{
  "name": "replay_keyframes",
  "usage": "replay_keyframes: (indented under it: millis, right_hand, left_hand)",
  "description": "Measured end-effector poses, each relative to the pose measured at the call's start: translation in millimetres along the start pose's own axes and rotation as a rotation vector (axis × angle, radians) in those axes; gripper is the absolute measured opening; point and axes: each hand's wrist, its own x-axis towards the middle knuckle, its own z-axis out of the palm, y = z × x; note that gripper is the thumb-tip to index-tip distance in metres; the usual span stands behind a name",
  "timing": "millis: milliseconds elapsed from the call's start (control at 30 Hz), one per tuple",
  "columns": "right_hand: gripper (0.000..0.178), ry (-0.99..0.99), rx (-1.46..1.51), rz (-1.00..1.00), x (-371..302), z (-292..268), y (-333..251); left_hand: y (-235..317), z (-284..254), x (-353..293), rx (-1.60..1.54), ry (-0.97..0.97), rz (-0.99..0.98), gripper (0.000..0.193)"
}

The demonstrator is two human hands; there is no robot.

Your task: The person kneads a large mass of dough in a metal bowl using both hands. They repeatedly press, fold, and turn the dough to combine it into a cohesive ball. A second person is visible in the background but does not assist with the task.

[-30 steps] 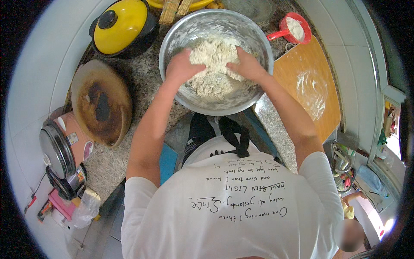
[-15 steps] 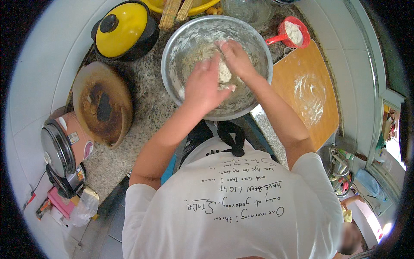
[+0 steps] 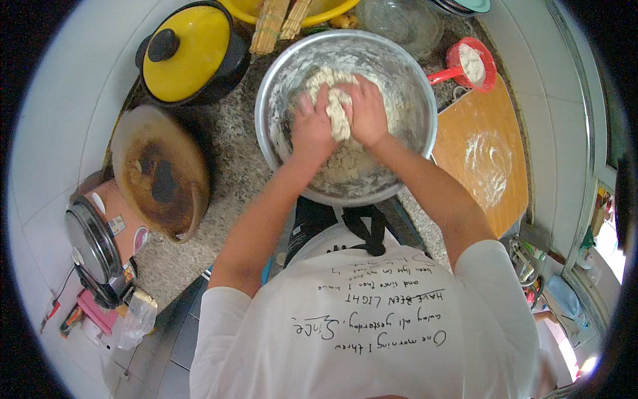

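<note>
A lump of pale, shaggy dough (image 3: 339, 114) sits in a wide metal mixing bowl (image 3: 266, 126) whose inner wall is smeared with flour. My left hand (image 3: 312, 126) grips the dough from its left side, fingers curled onto it. From the right, my right hand (image 3: 365, 112) presses on the same lump with its fingers wrapped over the top. Between the two hands a ridge of dough bulges up. Both hands are inside the bowl, and the underside of the dough is hidden.
Right of the bowl lies a floury wooden board (image 3: 488, 159), with a red scoop of flour (image 3: 472, 65) beyond it. A black pot with a yellow lid (image 3: 188, 53), a brown clay vessel (image 3: 163, 173) and a pink-sided cooker (image 3: 93, 239) stand left. Bundled sticks (image 3: 270, 26) lie at the back.
My hands have come down from a looser, spread position onto the dough and closed on it from both sides. The whole view has shifted slightly, so the bowl appears lower.
</note>
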Motion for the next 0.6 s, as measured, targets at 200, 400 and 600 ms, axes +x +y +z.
replay_keyframes:
  millis: [200, 400, 600]
  right_hand:
    - [0.034, -0.053, 0.281, 0.17, 70.1, 21.4, 23.1]
    - [0.054, -0.062, 0.409, 0.46, 95.5, -3.7, 25.2]
    - [0.066, -0.314, 0.056, -0.003, 28.3, -15.8, -22.9]
  left_hand:
    - [-41.4, -19.4, 69.3, -0.246, -0.127, -0.06, 0.115]
    - [-28.1, -58.8, 14.8, -0.191, -0.138, 0.164, 0.126]
    - [-27.9, -57.3, -7.1, -0.296, -0.085, -0.008, 0.135]
